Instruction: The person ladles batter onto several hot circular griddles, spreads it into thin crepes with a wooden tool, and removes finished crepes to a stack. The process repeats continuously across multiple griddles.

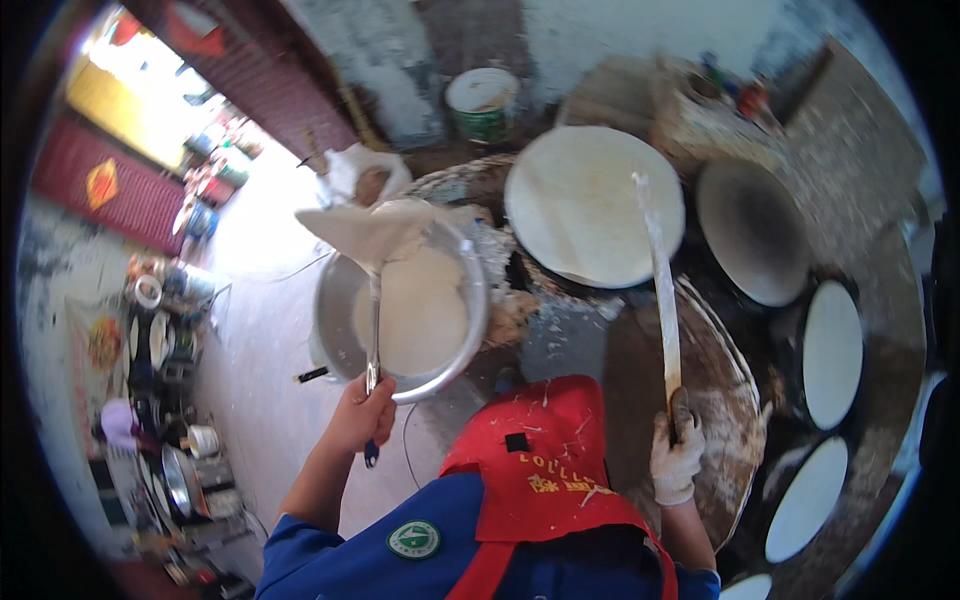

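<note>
My left hand [361,414], bare, grips the metal handle of a large ladle [373,232]. The ladle's batter-coated bowl is blurred by motion and hangs over the far side of a wide metal pot [476,330]. Pale liquid batter [424,315] lies inside that pot. In a stained white glove, my right hand [675,454] holds a long, flat wooden spatula [663,307] by its dark end. White batter smears the blade, whose tip is above a round griddle; a thin white sheet of batter [589,206] covers that griddle.
Right of it stands a bare dark griddle [754,232]; white-covered griddles [832,356] [806,499] curve along the right. A green-and-white bucket [484,105] stands by the wall. A white plastic bag [364,176] lies behind the pot. Pots and household goods [184,480] line the left wall.
</note>
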